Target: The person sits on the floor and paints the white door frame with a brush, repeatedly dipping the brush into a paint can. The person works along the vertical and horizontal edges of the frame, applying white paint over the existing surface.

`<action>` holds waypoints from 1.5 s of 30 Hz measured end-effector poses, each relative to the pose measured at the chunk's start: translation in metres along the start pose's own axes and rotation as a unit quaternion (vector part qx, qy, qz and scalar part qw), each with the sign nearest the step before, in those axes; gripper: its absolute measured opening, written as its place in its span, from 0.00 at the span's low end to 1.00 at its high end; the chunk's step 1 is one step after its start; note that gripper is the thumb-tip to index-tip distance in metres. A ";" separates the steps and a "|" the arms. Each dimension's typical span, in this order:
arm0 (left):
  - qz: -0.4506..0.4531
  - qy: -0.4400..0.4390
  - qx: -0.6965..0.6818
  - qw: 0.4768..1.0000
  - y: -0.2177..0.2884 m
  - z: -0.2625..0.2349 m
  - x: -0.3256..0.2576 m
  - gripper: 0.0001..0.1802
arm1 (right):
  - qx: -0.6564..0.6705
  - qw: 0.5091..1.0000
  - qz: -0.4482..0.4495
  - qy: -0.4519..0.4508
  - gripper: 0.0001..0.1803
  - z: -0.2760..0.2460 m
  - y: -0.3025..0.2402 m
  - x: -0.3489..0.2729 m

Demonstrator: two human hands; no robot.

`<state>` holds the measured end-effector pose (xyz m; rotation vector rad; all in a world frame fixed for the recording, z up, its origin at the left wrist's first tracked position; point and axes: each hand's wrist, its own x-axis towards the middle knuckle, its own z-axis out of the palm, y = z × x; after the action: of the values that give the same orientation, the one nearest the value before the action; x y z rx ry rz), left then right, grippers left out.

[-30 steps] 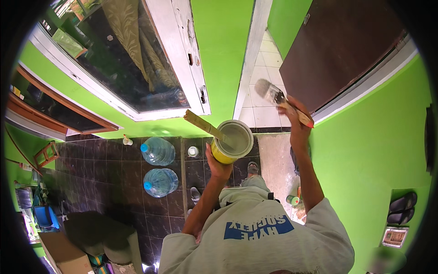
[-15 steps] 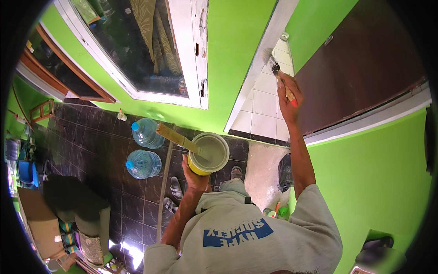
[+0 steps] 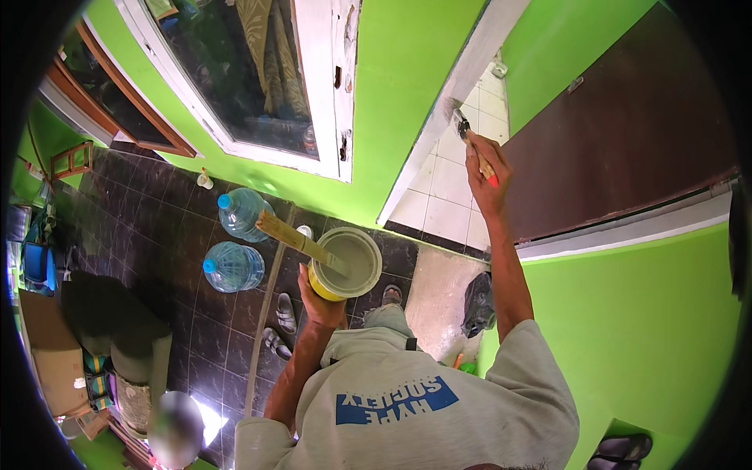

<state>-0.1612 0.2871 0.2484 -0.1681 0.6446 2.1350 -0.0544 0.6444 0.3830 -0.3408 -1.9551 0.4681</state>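
My right hand (image 3: 489,174) is raised and closed round the handle of a paintbrush (image 3: 472,144) with a red end. Its bristles touch the white door frame (image 3: 429,133), beside a greyish patch. Low in front of my body, my left hand (image 3: 323,308) supports a yellow paint can (image 3: 325,287) from its side and underside. Pale grey paint (image 3: 356,258) shows inside the can. A flat wooden stick (image 3: 294,236) stands slanted in the paint and sticks out over the left rim.
Two large blue water bottles (image 3: 235,268) stand on dark floor tiles left of the can. Sandals (image 3: 285,313) lie near my feet. A black plastic bag (image 3: 479,305) sits by the doorway. A white-framed window (image 3: 329,86) is ahead and a brown door (image 3: 619,133) at the right.
The brush has moved slightly along the door frame, with my right hand holding it. My whole view has shifted a little. The can stays in my left hand.
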 end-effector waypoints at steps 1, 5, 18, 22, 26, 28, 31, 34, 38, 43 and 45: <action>0.000 0.001 -0.001 1.000 -0.001 -0.003 0.001 0.37 | 0.000 1.000 -0.021 0.008 0.19 0.000 0.002 0.003; 0.000 0.012 -0.003 1.000 -0.002 -0.006 -0.002 0.36 | -0.007 0.999 -0.035 0.018 0.19 -0.004 -0.010 0.022; 0.018 0.004 -0.010 1.000 -0.002 -0.016 0.000 0.35 | -0.016 0.999 -0.034 -0.004 0.23 0.003 0.004 -0.007; 0.015 0.005 -0.018 1.000 -0.001 -0.017 -0.002 0.34 | -0.016 1.000 -0.017 -0.017 0.24 0.009 0.011 -0.021; 0.024 0.004 -0.013 1.000 -0.001 -0.020 -0.002 0.34 | -0.022 0.999 -0.012 -0.025 0.24 0.012 0.014 -0.028; 0.025 0.005 -0.013 1.000 -0.002 -0.020 -0.002 0.34 | -0.023 0.999 -0.016 -0.024 0.23 0.014 0.016 -0.029; 0.022 0.000 -0.018 1.000 -0.001 -0.021 -0.001 0.34 | -0.025 0.999 -0.009 -0.034 0.23 0.016 0.017 -0.032; 0.023 -0.003 -0.012 1.000 0.000 -0.021 0.000 0.35 | -0.022 0.999 -0.007 -0.041 0.23 0.017 0.020 -0.037; 0.025 0.007 -0.003 1.000 0.001 -0.020 0.001 0.35 | -0.020 0.999 -0.036 -0.007 0.23 0.015 0.017 -0.028; 0.023 -0.005 -0.020 1.000 0.001 -0.021 0.001 0.34 | -0.024 0.999 -0.028 -0.013 0.24 0.013 0.007 -0.023; 0.020 -0.005 -0.021 1.000 0.001 -0.022 0.002 0.34 | -0.028 0.999 -0.017 -0.034 0.24 0.012 0.012 -0.031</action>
<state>-0.1653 0.2770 0.2297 -0.1699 0.6027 2.1869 -0.0526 0.6395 0.3477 -0.3303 -2.0406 0.4070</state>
